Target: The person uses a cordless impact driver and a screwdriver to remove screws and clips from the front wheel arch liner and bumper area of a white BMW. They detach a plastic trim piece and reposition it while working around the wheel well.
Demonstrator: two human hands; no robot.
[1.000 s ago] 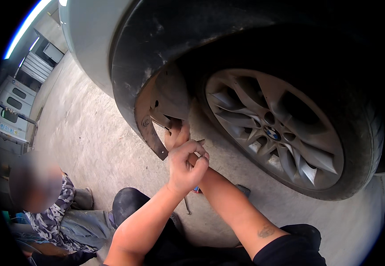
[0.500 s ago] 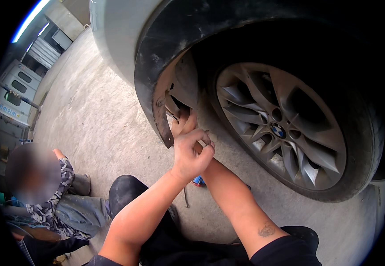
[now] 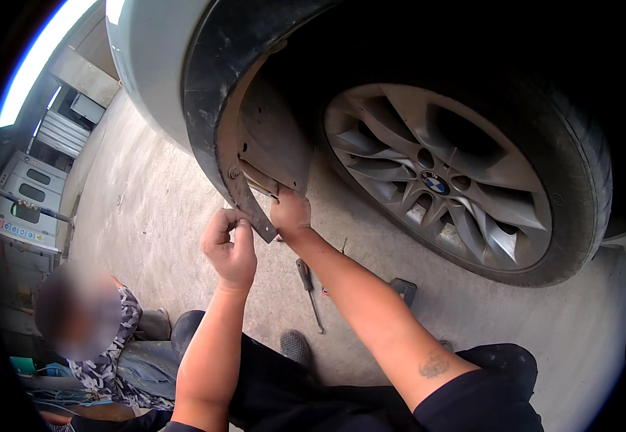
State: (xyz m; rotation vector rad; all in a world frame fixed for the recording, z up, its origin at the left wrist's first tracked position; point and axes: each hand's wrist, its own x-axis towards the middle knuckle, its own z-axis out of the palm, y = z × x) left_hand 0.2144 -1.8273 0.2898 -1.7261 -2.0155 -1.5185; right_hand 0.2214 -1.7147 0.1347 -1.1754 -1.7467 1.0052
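A black wheel arch trim (image 3: 205,108) curves down along the pale car body and ends in a narrow lower tip. Against the outer edge of that tip is my left hand (image 3: 230,248), its fingers curled and the thumb drawn in; whatever is in the pinch is too small to name. My right hand (image 3: 291,214) reaches up on the inner side of the trim, under the grey wheel arch liner (image 3: 273,137). Its fingertips are hidden behind the liner's lower edge. The wheel (image 3: 435,183) with its silver spokes stands to the right.
A screwdriver (image 3: 303,276) with a dark handle lies on the concrete floor (image 3: 147,194) below my hands. Near my right forearm sits a dark block-shaped thing (image 3: 404,291). Another person (image 3: 108,360) in a camouflage top crouches at the left. A white van (image 3: 32,191) stands farther back.
My hands were together at the trim's lower tip and have come apart. The left has moved left to the outer edge, while the right remains at the liner. The view has shifted.
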